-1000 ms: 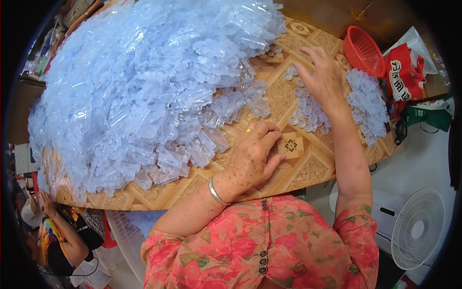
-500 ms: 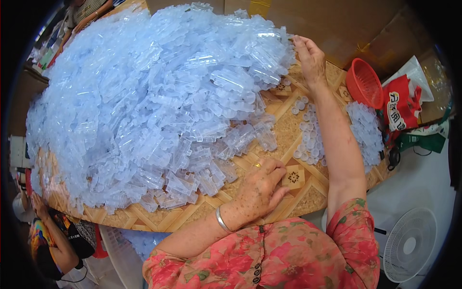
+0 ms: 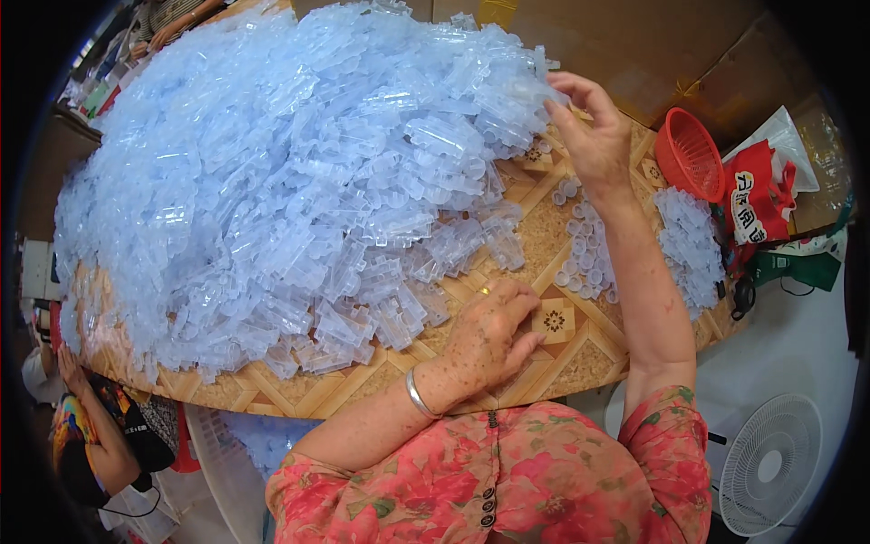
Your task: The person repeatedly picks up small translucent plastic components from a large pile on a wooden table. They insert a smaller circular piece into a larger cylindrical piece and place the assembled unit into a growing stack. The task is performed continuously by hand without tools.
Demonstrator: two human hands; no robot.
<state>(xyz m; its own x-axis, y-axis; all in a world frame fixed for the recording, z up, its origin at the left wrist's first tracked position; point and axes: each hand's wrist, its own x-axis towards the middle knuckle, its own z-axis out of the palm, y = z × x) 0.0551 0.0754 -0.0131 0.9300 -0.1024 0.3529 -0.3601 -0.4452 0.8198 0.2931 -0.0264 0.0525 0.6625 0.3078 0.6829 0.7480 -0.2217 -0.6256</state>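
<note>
A large heap of clear, bluish plastic pieces (image 3: pixel 299 181), flat and tube-like, covers most of the wood-patterned table. At the heap's far right edge my right hand (image 3: pixel 598 136) reaches in, its thumb and forefinger parted around the outermost pieces and touching them. My left hand (image 3: pixel 494 335) rests on bare tabletop at the near edge, just right of the heap, fingers bent and thumb apart; nothing shows in it. Beside my right forearm lie several small round clear caps (image 3: pixel 587 254). A smaller pile of clear pieces (image 3: pixel 689 245) sits beyond that forearm.
A red plastic basket (image 3: pixel 689 154) and a red bag (image 3: pixel 757 195) stand at the table's right. Black scissors (image 3: pixel 743 297) hang near its edge, above a white fan (image 3: pixel 770 467). Cardboard (image 3: pixel 616 45) walls the far side. Other people's arms (image 3: pixel 104 426) show at left.
My right hand has shifted slightly and turned, its thumb and forefinger now farther apart at the heap's edge. My left hand stays in place on the table.
</note>
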